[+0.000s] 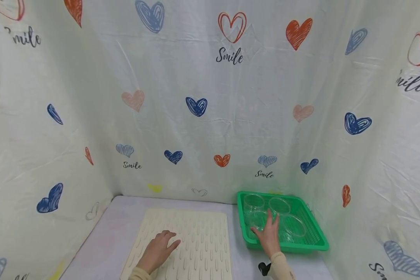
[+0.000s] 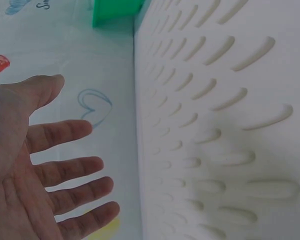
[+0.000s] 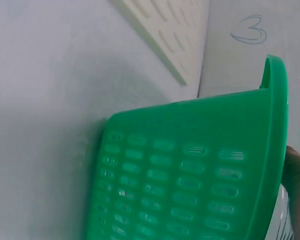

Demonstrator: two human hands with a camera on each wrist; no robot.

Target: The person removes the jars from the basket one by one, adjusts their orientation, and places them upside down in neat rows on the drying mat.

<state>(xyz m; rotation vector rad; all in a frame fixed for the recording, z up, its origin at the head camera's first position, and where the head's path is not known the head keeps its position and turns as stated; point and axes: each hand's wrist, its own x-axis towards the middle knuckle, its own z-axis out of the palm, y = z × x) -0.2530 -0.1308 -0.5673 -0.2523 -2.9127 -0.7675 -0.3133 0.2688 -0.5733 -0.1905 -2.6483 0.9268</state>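
Observation:
Several clear round glass containers (image 1: 295, 225) stand in a green plastic basket (image 1: 318, 245) on the right of the table. My right hand (image 1: 270, 235) reaches over the basket's near side, thumb and fingers spread among the containers and overlapping the front left one in the head view. In the right wrist view most of that hand is hidden behind the basket's wall. My left hand (image 1: 158, 251) hovers over a cream mat (image 1: 199, 249) with rows of raised oval ridges. Its fingers are apart and nothing is between them, as the left wrist view shows.
A white tabletop (image 1: 101, 237) carries the mat at centre-left and the basket to its right. White curtains (image 1: 245, 132) printed with hearts and "Smile" enclose the back and both sides. A black heart print (image 1: 264, 268) lies beside the right sleeve.

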